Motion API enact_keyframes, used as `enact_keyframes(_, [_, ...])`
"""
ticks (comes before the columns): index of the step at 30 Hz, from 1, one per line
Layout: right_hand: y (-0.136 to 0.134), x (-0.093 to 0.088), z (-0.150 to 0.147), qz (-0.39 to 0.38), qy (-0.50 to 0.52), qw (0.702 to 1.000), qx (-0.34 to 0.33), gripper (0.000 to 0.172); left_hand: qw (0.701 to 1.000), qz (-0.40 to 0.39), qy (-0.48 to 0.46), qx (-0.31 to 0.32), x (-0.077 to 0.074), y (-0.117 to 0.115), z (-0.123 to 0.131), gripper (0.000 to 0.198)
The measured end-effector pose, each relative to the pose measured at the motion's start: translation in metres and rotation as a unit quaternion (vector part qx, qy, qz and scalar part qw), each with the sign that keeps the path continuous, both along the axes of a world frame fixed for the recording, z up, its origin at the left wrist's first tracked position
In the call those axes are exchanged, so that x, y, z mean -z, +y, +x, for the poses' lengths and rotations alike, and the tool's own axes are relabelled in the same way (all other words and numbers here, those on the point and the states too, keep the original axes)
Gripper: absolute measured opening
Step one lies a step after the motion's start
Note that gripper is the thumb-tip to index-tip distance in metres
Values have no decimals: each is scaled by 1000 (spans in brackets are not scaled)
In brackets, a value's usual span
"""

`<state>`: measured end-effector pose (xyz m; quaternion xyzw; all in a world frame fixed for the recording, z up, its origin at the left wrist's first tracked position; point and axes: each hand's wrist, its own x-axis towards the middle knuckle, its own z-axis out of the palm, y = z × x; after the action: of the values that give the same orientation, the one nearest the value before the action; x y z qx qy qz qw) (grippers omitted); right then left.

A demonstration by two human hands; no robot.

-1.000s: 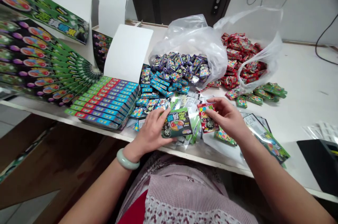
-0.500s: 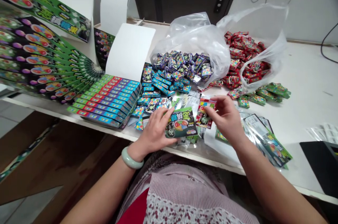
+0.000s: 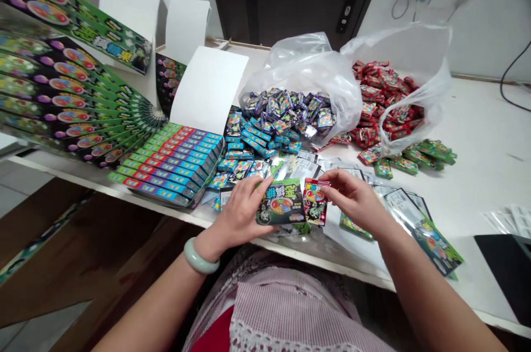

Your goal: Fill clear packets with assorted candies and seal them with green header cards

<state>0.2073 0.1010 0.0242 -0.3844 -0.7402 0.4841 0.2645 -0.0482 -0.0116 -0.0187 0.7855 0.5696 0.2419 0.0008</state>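
Observation:
My left hand (image 3: 238, 215) grips a green printed pouch (image 3: 281, 203) by its left side, just above the near edge of the white table (image 3: 481, 136). My right hand (image 3: 355, 200) pinches a small red packet (image 3: 315, 201) and holds it against the pouch's right edge. A pale green bangle (image 3: 199, 257) sits on my left wrist. Under and around both hands lie more flat pouches (image 3: 427, 230) and clear sleeves.
An open box of blue-and-red small boxes (image 3: 174, 161) sits left of my hands, beside fanned green flat cartons (image 3: 62, 97). Behind are a clear bag of purple-blue packets (image 3: 290, 111), a bag of red packets (image 3: 385, 97), loose green packets (image 3: 427, 150) and a black device (image 3: 508, 269) at right.
My right hand has brought the red packet leftward and down until it meets the green pouch. My left hand keeps its hold on the pouch.

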Motion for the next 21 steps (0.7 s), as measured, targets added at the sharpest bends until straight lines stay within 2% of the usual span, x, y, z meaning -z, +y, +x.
enact_keyframes(4, [3,-6,5,25,96,989,107,19,999,10,-23,-31,3,-1,-3,102])
enact_keyframes(5, [4,-7,6,17,95,990,104,19,999,12,-24,-31,3,-1,-3,102])
enact_keyframes(8, [3,-8,3,-38,29,999,13,23,1000,19,-15,-9,1,-1,-3,101])
enact_keyframes(10, [2,-5,-3,-53,3,998,-17,25,1000,24,-6,3,0,-1,-2,100])
enact_keyframes(16, [4,7,-17,24,12,997,79,24,1000,13,-1,19,-2,1,6,105])
enact_keyframes(21, [-1,13,-33,61,-25,993,99,17,1000,5,-24,-5,0,3,14,103])
